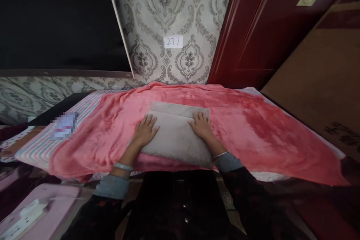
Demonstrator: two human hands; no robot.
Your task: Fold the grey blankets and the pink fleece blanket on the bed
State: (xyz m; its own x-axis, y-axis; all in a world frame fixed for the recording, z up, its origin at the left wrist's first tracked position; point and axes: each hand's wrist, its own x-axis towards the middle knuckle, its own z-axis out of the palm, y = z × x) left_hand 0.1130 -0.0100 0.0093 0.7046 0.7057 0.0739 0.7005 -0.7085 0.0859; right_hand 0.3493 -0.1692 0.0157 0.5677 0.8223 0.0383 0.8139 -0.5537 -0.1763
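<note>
A grey folded cloth (pixel 174 135), soft-looking and roughly square, lies flat in front of me. A fold line crosses it near its far edge. My left hand (pixel 145 130) rests on its left side, palm down with fingers spread. On the far right part of the cloth lies my right hand (pixel 201 124), also flat with the fingers apart. Beneath the cloth spreads a pink plush blanket (pixel 239 131), wrinkled toward the left. What the cloth is exactly, I cannot tell.
A striped sheet (pixel 39 152) shows under the blanket, with a blurred pale packet (pixel 64 125) on it. Behind stand a dark television screen (pixel 62 22) and a red door (pixel 247 18). A large cardboard box (pixel 323 71) is at right; a pink stool (pixel 59 198) is lower left.
</note>
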